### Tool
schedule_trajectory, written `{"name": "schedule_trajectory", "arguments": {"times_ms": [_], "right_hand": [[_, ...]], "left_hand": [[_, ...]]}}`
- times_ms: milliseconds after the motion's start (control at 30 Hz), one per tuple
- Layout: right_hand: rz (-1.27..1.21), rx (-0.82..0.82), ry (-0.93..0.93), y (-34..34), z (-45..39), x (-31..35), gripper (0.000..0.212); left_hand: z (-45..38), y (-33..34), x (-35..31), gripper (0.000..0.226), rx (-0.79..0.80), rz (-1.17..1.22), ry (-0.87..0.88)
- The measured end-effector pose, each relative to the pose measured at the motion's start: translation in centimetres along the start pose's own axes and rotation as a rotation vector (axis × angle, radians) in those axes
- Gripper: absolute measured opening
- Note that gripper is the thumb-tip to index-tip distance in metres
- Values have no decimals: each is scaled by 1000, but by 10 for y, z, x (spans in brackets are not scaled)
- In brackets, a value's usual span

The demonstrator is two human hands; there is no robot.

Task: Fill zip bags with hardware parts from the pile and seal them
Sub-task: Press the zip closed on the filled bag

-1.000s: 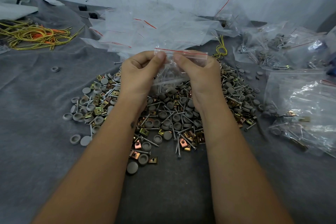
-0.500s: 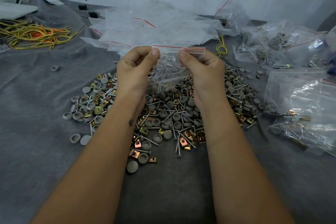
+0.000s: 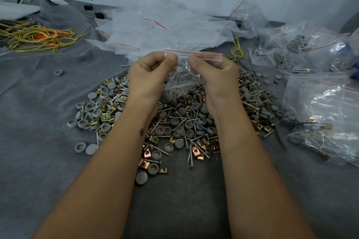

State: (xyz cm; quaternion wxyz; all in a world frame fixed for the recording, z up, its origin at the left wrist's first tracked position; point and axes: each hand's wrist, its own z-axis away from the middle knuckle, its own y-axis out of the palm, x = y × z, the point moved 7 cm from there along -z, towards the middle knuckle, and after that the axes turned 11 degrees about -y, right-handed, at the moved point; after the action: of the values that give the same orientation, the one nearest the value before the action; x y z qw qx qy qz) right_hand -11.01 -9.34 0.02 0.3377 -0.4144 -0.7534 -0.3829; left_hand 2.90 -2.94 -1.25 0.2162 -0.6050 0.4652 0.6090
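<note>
Left hand [image 3: 149, 72] and right hand [image 3: 215, 72] each pinch the top strip of the zip bag [image 3: 183, 81], held above the pile [image 3: 180, 122]; film likely thin, limp, slippery, bottom-heavy with screws, so best gripped at the stiffer seal edge.

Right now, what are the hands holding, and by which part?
Both hands hold one small zip bag with parts inside: left hand and right hand pinch its top edge by the red-lined zip strip.
</note>
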Motion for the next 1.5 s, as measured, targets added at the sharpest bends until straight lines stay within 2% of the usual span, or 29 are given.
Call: {"name": "schedule_trajectory", "arguments": {"times_ms": [167, 400, 600, 800, 1200, 1500], "right_hand": [[22, 1, -19, 0, 1, 4, 22], [47, 44, -28, 3, 1, 5, 19], [76, 92, -71, 8, 3, 8, 18], [86, 93, -75, 9, 4, 9, 22], [11, -43, -16, -8, 1, 5, 15], [12, -85, -29, -17, -1, 5, 16]], "left_hand": [[3, 3, -3, 9, 16, -34, 25], [6, 9, -1, 3, 91, -25, -9], [7, 12, -3, 12, 123, -56, 51], [6, 11, -4, 8, 138, -43, 70], [-3, -7, -7, 23, 19, 93, 63], [-6, -15, -7, 25, -23, 169, 52]]}}
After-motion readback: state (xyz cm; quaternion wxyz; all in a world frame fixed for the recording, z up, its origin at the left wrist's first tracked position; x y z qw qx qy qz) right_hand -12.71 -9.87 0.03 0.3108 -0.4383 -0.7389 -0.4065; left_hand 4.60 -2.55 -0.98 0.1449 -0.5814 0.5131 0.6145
